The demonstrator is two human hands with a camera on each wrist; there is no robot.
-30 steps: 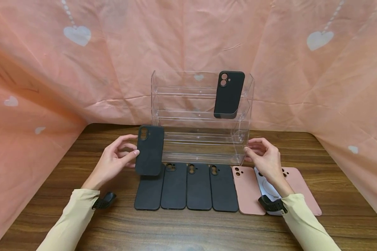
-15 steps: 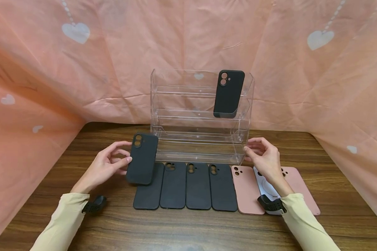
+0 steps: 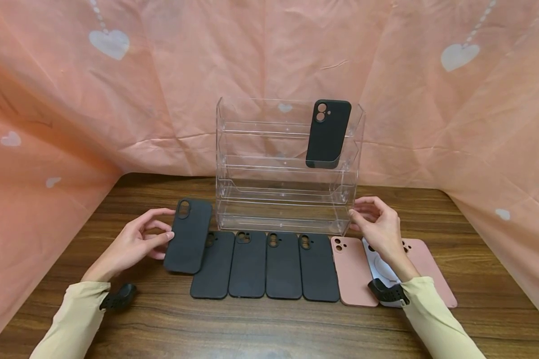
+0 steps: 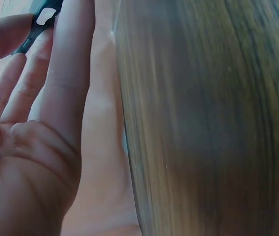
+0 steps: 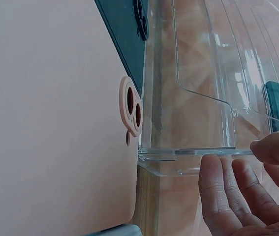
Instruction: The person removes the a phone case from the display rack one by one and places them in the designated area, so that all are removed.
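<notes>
My left hand (image 3: 136,239) pinches a black phone case (image 3: 188,236) by its left edge, holding it tilted just above the wooden table (image 3: 269,329), left of a row of black cases (image 3: 265,265). The left wrist view shows only my fingers (image 4: 55,73) and a sliver of the case (image 4: 43,14). My right hand (image 3: 377,224) touches the lower right corner of a clear acrylic tiered rack (image 3: 287,164); its fingertips (image 5: 228,182) meet the rack's base edge (image 5: 188,152). One black case (image 3: 327,133) stands on the rack's upper right shelf.
A pink case (image 3: 353,270), a white case (image 3: 382,271) and another pink case (image 3: 431,269) lie right of the black row, partly under my right wrist. Peach cloth with white hearts (image 3: 72,99) hangs behind and at both sides.
My left hand has lowered the black case and drawn it left and toward me, away from the rack. The right hand has stayed at the rack's corner.
</notes>
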